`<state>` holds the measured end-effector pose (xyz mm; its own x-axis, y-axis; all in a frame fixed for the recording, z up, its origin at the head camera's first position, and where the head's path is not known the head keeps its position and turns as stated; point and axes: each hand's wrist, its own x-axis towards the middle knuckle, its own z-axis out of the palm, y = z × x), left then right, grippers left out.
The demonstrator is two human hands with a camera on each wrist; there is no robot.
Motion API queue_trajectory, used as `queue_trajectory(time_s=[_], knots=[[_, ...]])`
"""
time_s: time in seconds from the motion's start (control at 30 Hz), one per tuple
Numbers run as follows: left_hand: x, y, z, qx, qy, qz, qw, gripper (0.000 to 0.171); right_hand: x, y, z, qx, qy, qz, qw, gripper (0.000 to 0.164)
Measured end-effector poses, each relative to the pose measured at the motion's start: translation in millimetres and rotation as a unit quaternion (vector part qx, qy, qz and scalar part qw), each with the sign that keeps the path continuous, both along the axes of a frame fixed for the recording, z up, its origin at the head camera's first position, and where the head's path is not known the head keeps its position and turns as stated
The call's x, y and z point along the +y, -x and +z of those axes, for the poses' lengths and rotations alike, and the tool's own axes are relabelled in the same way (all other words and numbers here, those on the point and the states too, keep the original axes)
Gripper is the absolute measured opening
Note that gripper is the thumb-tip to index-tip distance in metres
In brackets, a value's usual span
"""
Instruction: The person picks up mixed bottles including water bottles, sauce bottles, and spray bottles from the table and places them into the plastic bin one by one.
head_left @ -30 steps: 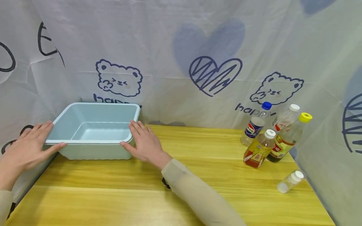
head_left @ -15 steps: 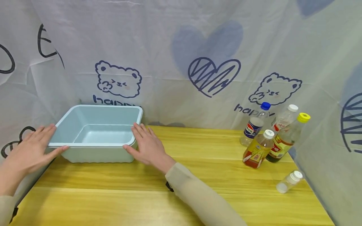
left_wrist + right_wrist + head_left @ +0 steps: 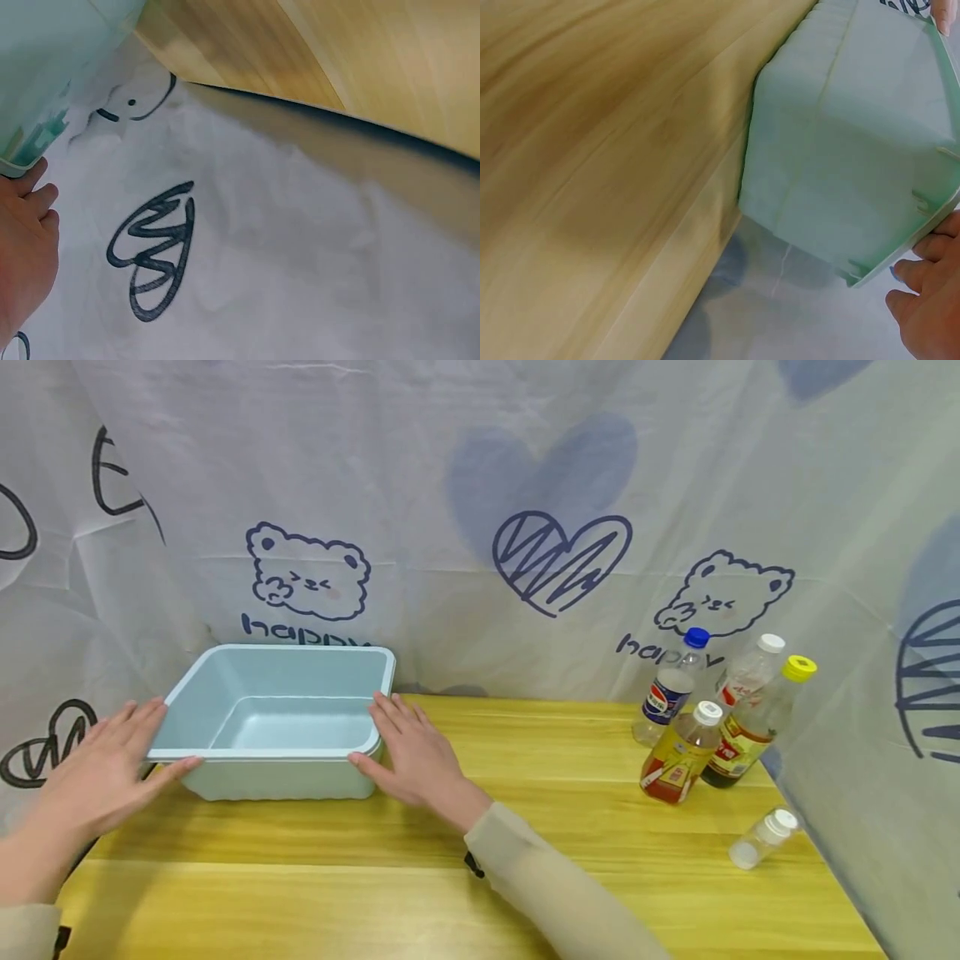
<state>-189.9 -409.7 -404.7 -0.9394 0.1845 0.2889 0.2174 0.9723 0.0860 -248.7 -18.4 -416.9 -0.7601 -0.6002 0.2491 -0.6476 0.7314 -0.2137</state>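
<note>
A pale blue-green plastic basin [image 3: 277, 779] with a rectangular rim stands upright on the wooden table, with nothing visible inside. My left hand [image 3: 112, 768] touches its left rim with nearly straight fingers, the thumb lying at the front left corner. At the other end, the right hand [image 3: 420, 750] rests against the right rim, fingers extended, its thumb on the front right corner. In the right wrist view, the fingertips of the right hand [image 3: 930, 289] meet the rim from outside. The left hand [image 3: 26, 255] shows only partly in the left wrist view, touching the rim.
On the table [image 3: 300, 902] at the right stand a blue-capped bottle [image 3: 667, 693], a white-capped bottle [image 3: 742, 675], a yellow-capped bottle [image 3: 750, 739] and a drink bottle with red-brown liquid [image 3: 681, 760]. A small white-capped jar [image 3: 763, 839] stands nearer. Printed cloth [image 3: 450, 610] hangs behind.
The basin has slid right and slightly nearer to me, both hands moving along with it and staying on its rim. The bottles have stayed in place; the view has shifted slightly.
</note>
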Motion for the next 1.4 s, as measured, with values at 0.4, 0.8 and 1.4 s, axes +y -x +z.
queue_trajectory(time_s=[0.4, 0.8, 1.4], knots=[[25, -6.7, -4.5, 0.003, -0.02, -0.014, 0.9997, 0.092, 29, -7.3, -5.4, 0.003, 0.014, 0.002, 1.0, 0.08], [57, -9.6, -5.2, 0.004, -0.027, -0.024, 0.9993, 0.095, 65, -18.6, -5.8, -0.005, 0.036, 0.006, 0.999, 0.079], [122, -28.4, -1.6, -0.001, -0.044, -0.025, 0.9987, 0.098, 135, -43.5, -6.3, -0.002, 0.081, 0.006, 0.997, 0.077]])
